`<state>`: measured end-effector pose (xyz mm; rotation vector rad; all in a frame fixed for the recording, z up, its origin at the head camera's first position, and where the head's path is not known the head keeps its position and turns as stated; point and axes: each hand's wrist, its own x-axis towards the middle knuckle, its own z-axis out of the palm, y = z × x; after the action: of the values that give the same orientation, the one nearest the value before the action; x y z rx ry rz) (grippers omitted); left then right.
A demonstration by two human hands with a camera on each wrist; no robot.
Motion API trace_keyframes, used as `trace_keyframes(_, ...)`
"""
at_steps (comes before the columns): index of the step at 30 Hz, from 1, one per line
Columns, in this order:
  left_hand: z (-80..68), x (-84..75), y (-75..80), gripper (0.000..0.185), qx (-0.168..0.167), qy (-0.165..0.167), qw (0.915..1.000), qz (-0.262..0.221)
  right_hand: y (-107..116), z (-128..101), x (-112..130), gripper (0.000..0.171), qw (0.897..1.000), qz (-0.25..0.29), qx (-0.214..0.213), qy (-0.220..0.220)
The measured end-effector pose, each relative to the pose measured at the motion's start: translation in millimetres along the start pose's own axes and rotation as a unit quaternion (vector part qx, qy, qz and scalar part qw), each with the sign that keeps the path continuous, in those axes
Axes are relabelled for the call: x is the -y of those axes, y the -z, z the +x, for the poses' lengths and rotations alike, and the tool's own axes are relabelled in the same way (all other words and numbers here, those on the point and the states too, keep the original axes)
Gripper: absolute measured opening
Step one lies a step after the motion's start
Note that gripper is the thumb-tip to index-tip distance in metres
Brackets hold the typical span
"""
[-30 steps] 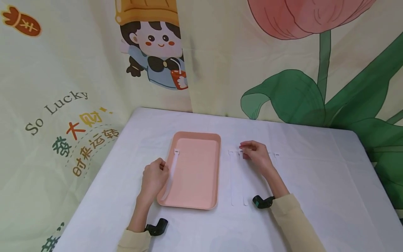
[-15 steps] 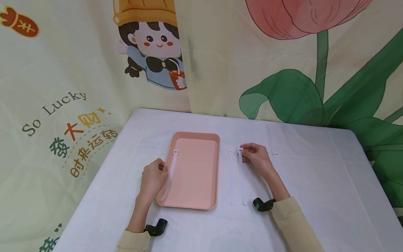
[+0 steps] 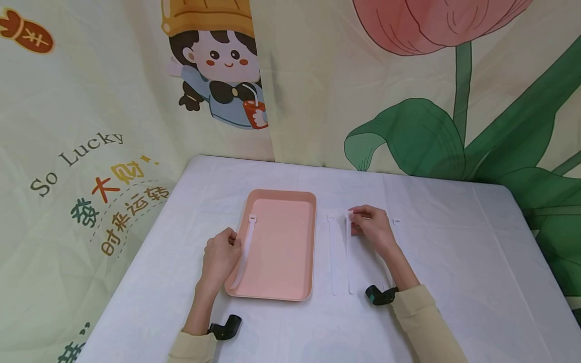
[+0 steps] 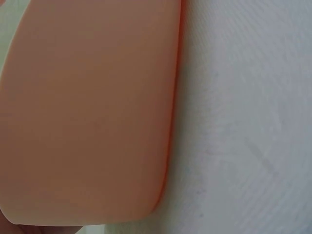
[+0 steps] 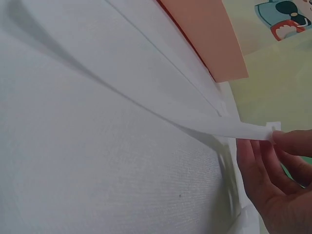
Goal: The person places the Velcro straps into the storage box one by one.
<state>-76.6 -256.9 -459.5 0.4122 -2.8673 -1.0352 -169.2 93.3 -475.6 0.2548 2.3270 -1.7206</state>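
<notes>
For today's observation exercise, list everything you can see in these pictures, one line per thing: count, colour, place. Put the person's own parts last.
tray: one, peach pink, on the table left of centre.
strap in tray: one, white, lying along the tray's left side, beside the left hand.
lifted strap: one, white, right of the tray, its far end raised.
straps on table: at least two more, white, flat beside the lifted one; one partly hidden behind the right hand.
table: one, covered in white cloth.
backdrop: one, cream, printed with a cartoon figure, lettering and a pink tulip.
left hand: one, at the tray's left edge.
right hand: one, its grip pinching the lifted strap's end.
</notes>
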Motion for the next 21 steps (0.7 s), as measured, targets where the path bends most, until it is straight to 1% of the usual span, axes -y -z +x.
trace_keyframes(8, 0.0, -0.3, 2.8, 0.012, 0.006, -0.002, 1.0000, -0.004, 1.3, -3.9, 9.4, 0.028, 1.000, -0.011, -0.007, 0.004)
trace_keyframes(21, -1.0, -0.1, 4.4, 0.011, 0.010, -0.003, 0.9999, -0.003, 0.1, -6.6, 23.8, 0.027, 1.000, -0.012, 0.012, 0.012)
